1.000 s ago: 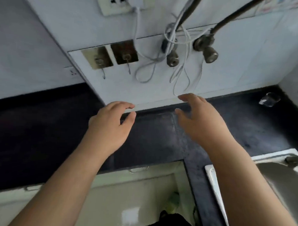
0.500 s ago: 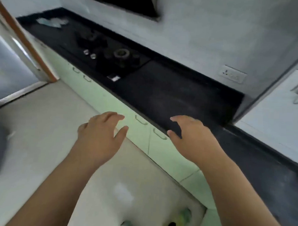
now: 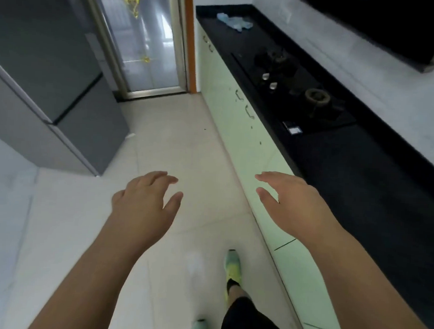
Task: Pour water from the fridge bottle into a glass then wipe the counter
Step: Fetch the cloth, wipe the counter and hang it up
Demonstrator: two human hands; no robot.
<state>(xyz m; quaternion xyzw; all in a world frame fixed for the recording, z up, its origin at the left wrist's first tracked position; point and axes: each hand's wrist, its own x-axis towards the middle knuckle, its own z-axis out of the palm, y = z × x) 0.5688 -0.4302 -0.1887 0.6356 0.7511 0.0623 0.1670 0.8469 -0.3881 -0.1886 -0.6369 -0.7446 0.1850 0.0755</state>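
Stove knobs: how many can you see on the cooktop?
2. Both knobs sit side by side near the cooktop's front edge: one farther away, one nearer. Others may be hidden.

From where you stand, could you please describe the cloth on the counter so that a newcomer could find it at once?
Follow the long black counter along the right wall, past the gas hob, to its far end beside the orange door frame. There lies a crumpled pale blue cloth. It is the only light, soft thing on that dark surface.
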